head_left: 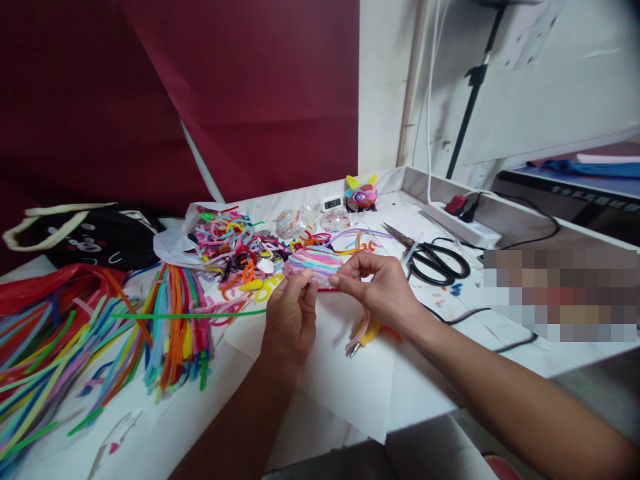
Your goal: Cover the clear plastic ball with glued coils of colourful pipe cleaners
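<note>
My left hand [290,313] and my right hand [381,285] pinch the two ends of a small rounded piece wrapped in pastel pipe cleaners [315,261], pink, blue and purple in stripes. Both hold it just above the white table [430,380]. A long green pipe cleaner [190,315] runs leftward from my left hand. Under my right wrist lies a small tool with yellow and orange handles [367,331].
A pile of long coloured pipe cleaners [100,340] spreads at the left, cut scraps [235,250] lie behind. Black scissors [435,259], a power strip [467,223], a colourful toy [361,193], a small digital display [332,202] and a black bag [95,237] sit around.
</note>
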A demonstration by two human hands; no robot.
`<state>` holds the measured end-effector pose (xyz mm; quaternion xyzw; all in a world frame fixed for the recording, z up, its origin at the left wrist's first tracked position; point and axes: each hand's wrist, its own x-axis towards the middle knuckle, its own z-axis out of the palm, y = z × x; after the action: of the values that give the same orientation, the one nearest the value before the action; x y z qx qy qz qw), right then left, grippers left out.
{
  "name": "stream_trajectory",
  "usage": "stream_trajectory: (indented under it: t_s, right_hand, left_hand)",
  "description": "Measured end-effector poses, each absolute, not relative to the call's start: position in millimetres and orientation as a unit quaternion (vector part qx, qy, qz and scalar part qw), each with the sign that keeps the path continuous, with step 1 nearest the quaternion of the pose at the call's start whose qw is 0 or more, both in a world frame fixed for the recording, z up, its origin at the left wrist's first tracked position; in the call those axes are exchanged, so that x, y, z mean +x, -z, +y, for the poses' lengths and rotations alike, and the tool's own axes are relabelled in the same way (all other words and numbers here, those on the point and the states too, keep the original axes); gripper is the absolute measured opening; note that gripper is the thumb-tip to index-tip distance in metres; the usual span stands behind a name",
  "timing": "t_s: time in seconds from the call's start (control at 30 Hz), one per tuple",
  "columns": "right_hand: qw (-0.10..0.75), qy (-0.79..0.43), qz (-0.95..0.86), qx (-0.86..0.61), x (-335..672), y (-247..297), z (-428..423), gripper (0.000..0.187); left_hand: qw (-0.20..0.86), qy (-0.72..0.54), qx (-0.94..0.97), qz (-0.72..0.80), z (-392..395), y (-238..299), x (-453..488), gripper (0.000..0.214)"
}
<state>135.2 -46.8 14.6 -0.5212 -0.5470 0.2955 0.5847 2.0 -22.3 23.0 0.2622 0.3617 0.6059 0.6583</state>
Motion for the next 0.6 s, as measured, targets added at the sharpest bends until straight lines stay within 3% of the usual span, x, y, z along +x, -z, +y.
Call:
stream_trajectory:
  t_s: [0.6]
  right_hand:
    - [0.605, -0.319, -0.551, -0.478, 135.7, -14.5, -45.3, 0.015]
  left_hand:
    - [0.668, -0.625, 0.210, 0.346, -18.8, -28.2, 4.7, 0.013]
